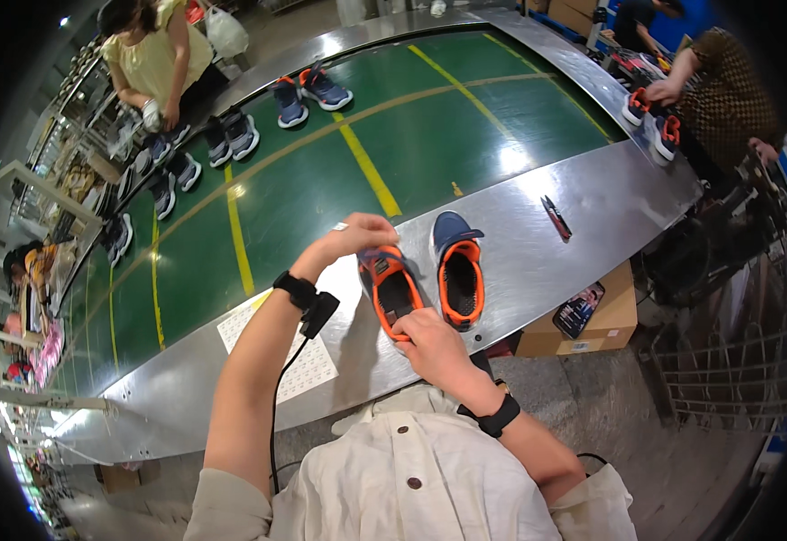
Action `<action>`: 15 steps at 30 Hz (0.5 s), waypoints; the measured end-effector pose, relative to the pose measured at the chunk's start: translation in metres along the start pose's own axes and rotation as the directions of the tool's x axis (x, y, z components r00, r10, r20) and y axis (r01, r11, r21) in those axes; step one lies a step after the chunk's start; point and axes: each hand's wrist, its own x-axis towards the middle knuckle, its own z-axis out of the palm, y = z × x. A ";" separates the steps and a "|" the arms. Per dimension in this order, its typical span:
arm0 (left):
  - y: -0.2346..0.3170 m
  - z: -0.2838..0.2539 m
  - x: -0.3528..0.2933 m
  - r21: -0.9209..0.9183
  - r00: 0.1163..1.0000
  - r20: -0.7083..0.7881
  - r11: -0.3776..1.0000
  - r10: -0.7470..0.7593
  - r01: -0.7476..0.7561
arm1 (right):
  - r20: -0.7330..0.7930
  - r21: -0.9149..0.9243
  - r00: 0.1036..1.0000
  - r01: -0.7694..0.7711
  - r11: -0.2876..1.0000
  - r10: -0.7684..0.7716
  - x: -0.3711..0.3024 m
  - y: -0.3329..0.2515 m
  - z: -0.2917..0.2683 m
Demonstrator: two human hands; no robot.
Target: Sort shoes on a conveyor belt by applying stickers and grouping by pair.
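in the head view, we see our two bare hands on the first shoe (398,290), a navy one with an orange lining, which sits on the steel border (524,212) of the table, toe away from us. our right hand (437,350) has its fingers closed around the heel edge of the collar. our left hand (364,234) curls over the toe end, fingers bent; we cannot tell whether they pinch anything. the second shoe (456,257), much like it, stands untouched just to the right. farther right lies a small red-and-black hand tool (556,219), and below the border a phone (579,309) rests on a cardboard box (612,326). a white printed sheet (308,374) lies left of the shoes, partly behind our left forearm. across the green surface (308,203), more shoes (324,88) line the far side, near a person in pale yellow (181,50).
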 end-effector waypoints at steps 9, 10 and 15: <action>0.105 0.092 0.000 0.588 0.941 0.163 0.737 0.296 -0.333 | 0.053 -0.010 0.998 -0.042 0.999 0.042 -0.001 0.010 0.001; 0.098 0.096 0.009 0.585 0.945 0.156 0.744 0.288 -0.324 | 0.072 -0.017 0.995 -0.071 0.997 0.072 0.000 0.007 -0.002; 0.085 0.089 0.029 0.529 0.979 0.047 0.827 0.196 -0.191 | 0.057 -0.059 0.997 -0.048 0.997 0.051 -0.001 0.007 0.001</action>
